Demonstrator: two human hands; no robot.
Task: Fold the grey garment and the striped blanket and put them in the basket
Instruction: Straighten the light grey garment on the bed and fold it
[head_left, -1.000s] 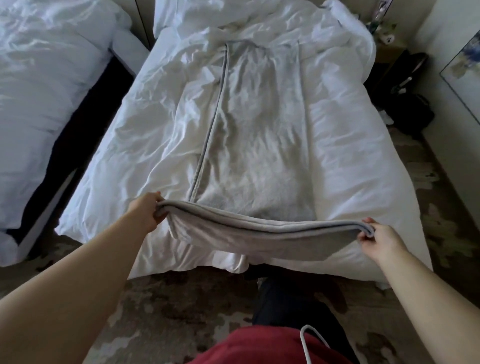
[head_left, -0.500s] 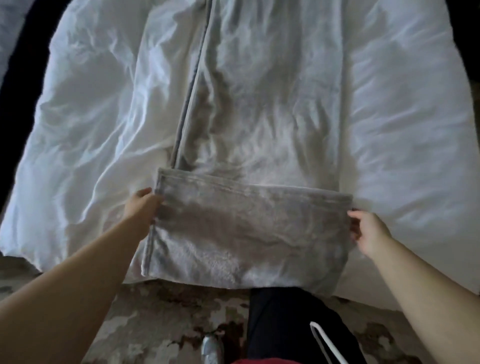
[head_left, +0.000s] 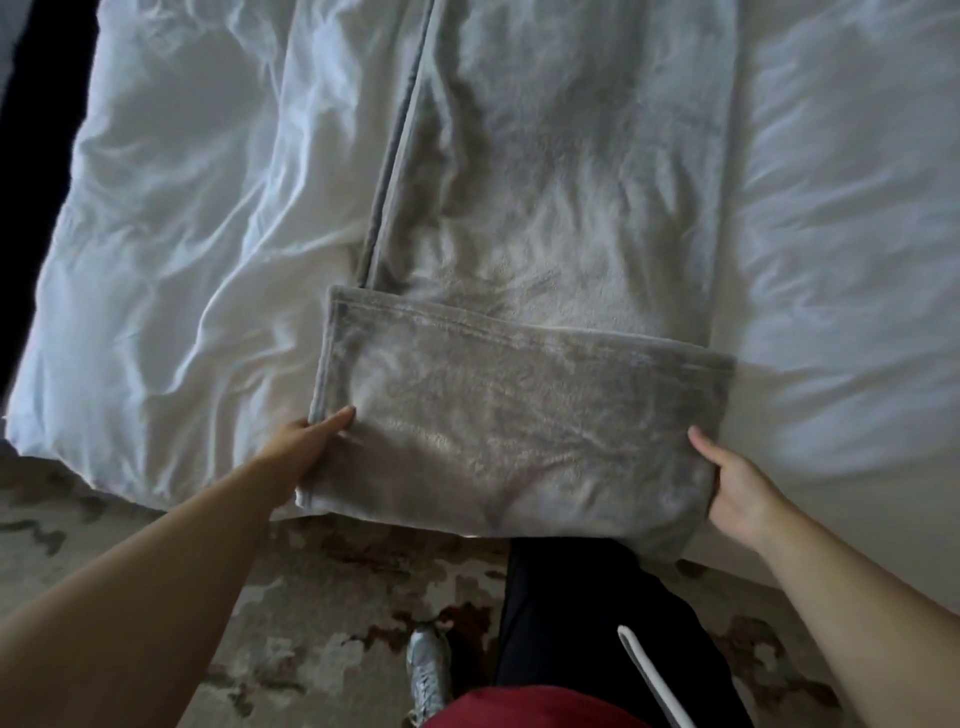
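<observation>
A long grey fleece cloth (head_left: 561, 171) with a darker trimmed edge lies lengthwise down the middle of the white bed. Its near end is folded over into a flat double layer (head_left: 519, 426) that hangs slightly past the bed's foot. My left hand (head_left: 306, 447) holds the fold's left edge, thumb on top and fingers hidden beneath. At the fold's right edge my right hand (head_left: 732, 483) grips the cloth with the thumb up alongside it and the fingers tucked under. No basket and no second cloth are in view.
The white duvet (head_left: 182, 234) is rumpled on both sides of the cloth. A dark gap (head_left: 31, 130) runs along the bed's left side. My legs and a silver shoe (head_left: 428, 670) stand on patterned carpet (head_left: 322, 613) at the bed's foot.
The lifted near end was carried forward and laid flat over the strip. Both hands then slid back toward me along the fold's side edges. The camera tilted down and moved closer.
</observation>
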